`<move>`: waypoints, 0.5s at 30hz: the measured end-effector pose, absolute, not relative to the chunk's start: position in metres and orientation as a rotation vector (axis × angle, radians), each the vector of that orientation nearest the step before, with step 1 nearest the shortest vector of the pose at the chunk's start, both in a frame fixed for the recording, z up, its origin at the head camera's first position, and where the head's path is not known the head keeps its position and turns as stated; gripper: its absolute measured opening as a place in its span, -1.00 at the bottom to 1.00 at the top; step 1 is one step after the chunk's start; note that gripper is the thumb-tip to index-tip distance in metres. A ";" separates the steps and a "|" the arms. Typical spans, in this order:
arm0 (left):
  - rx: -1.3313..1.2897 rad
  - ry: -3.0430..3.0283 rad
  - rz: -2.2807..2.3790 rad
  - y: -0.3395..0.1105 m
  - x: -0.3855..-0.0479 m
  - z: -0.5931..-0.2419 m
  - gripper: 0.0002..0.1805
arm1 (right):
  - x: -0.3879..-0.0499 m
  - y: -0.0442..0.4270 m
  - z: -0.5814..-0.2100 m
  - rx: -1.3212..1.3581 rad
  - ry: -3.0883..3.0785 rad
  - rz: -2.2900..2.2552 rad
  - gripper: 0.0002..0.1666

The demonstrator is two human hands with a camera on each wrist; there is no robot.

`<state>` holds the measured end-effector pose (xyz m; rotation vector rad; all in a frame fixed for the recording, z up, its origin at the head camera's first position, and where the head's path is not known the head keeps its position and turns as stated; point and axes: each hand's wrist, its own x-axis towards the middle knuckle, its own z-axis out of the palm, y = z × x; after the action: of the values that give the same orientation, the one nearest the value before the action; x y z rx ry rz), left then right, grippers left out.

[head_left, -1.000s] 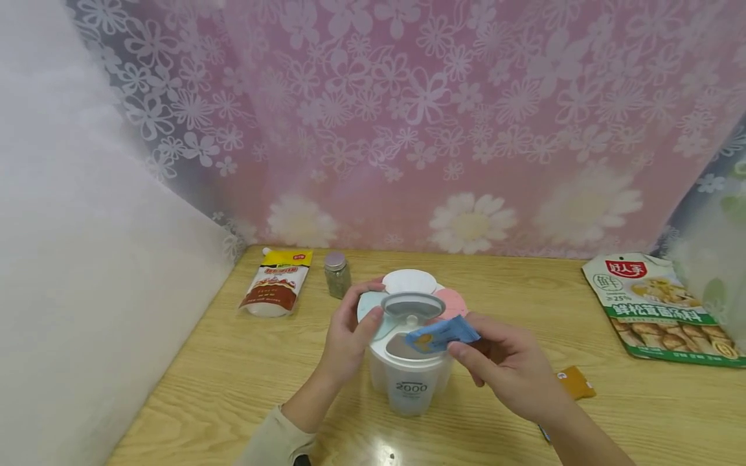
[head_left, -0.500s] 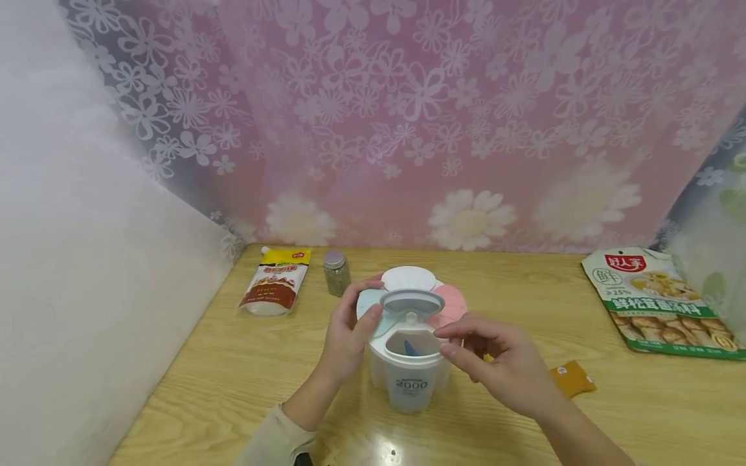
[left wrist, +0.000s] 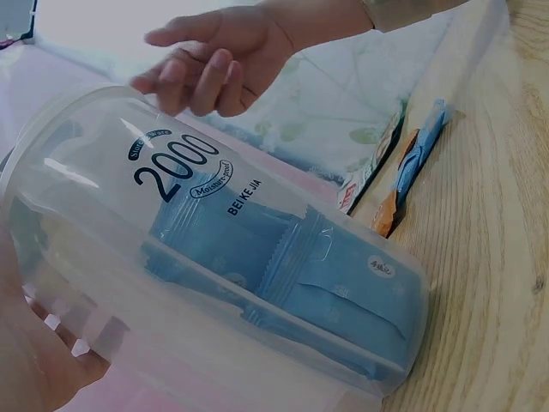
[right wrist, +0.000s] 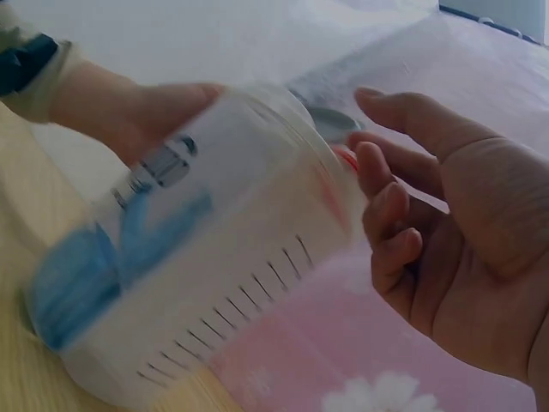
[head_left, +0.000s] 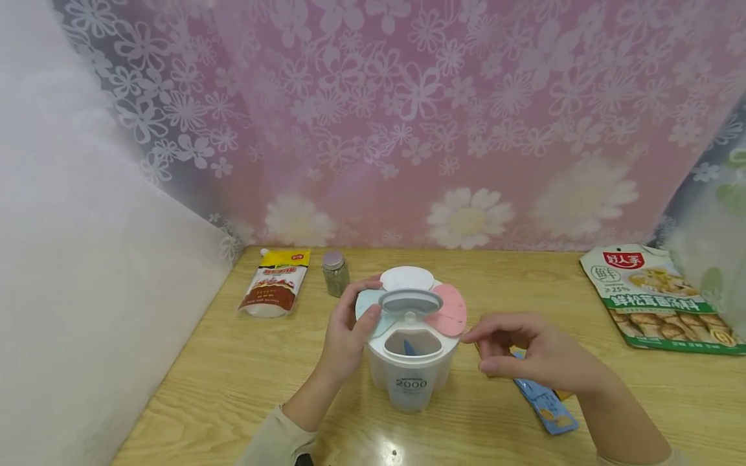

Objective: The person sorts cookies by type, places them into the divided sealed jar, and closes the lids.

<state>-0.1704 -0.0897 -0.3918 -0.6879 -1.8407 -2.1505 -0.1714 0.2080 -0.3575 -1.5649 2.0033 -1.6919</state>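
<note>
Some blue packets (left wrist: 347,287) inside the canister (head_left: 410,396)

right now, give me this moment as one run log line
left hand: holds canister | right hand: empty, beside canister | front lid: open | blue packets: on table, also inside canister

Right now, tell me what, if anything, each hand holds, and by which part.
Left hand: the container, by its upper side at the blue lid. Right hand: nothing.

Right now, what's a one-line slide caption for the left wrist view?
Blue packets lie inside a translucent container marked 2000, held by the left hand, with the empty right hand nearby.
</note>
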 end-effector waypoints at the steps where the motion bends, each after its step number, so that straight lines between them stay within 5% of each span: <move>1: -0.686 -1.841 -2.151 -0.090 -0.170 -0.392 -0.55 | -0.175 0.213 -0.359 -1.586 1.981 -1.674 -0.37; 15: -0.678 -1.857 -2.130 -0.090 -0.170 -0.392 -0.57 | -0.206 0.269 -0.375 -1.365 2.067 -1.323 -0.43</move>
<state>-0.1696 -0.0901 -0.3917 -0.6776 -1.8575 -2.1300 -0.2056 0.2689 -0.3749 -1.3648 2.0671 -1.3235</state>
